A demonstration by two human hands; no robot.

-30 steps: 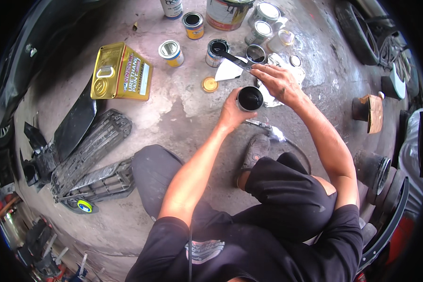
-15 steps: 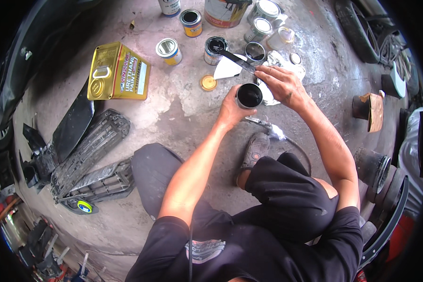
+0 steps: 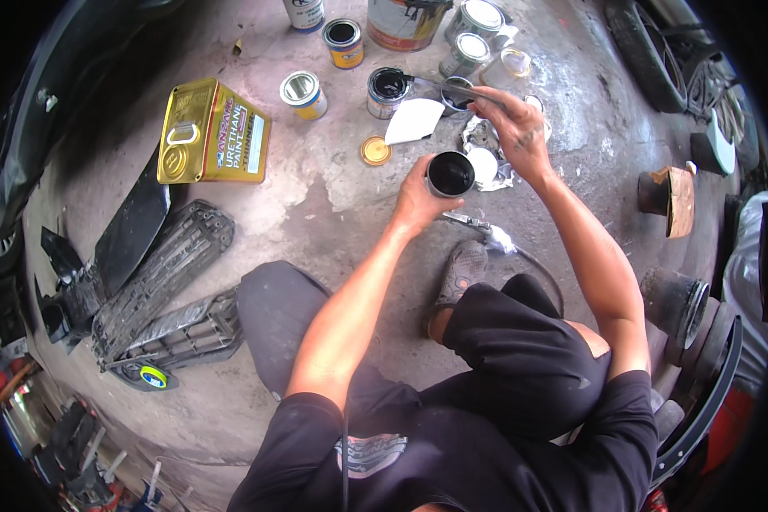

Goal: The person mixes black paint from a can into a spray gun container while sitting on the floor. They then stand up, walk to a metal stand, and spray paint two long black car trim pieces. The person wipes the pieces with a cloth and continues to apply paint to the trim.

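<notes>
Left hand (image 3: 416, 200) wraps silver-rimmed round cup (image 3: 461, 194) of black liquid, above grey concrete floor (image 3: 316, 222). Right hand (image 3: 514, 128) pinches long, flat, dark stick (image 3: 439, 83). Change: stick swung clear of white fan-shaped sheet (image 3: 414, 121), tip by open round metal paint can (image 3: 385, 107). Action's likely there.

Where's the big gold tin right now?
In the head view, the gold tin stands on the floor at upper left, beside the black panel, with a small silver-topped can to its right.

The black paint (image 3: 450, 176) looks glossy, the gold tin (image 3: 212, 136) shiny metal.
</notes>
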